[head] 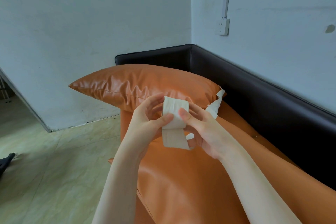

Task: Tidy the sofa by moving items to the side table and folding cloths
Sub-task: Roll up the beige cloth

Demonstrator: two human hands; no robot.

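A roll of white tissue paper point(175, 112) is held between both hands above the orange sofa seat point(190, 178). My left hand point(147, 116) grips its left side, thumb on the front. My right hand point(201, 129) grips the right side, thumb pressing the paper. One loose strip hangs down in front of the roll and a torn end point(217, 102) sticks out behind my right hand.
An orange leather cushion point(138, 85) lies at the sofa's far end against the dark brown backrest point(254, 85). Tiled floor point(54, 160) spreads to the left, with a dark object point(6, 162) at the left edge. A wall socket point(222, 26) sits on the right wall.
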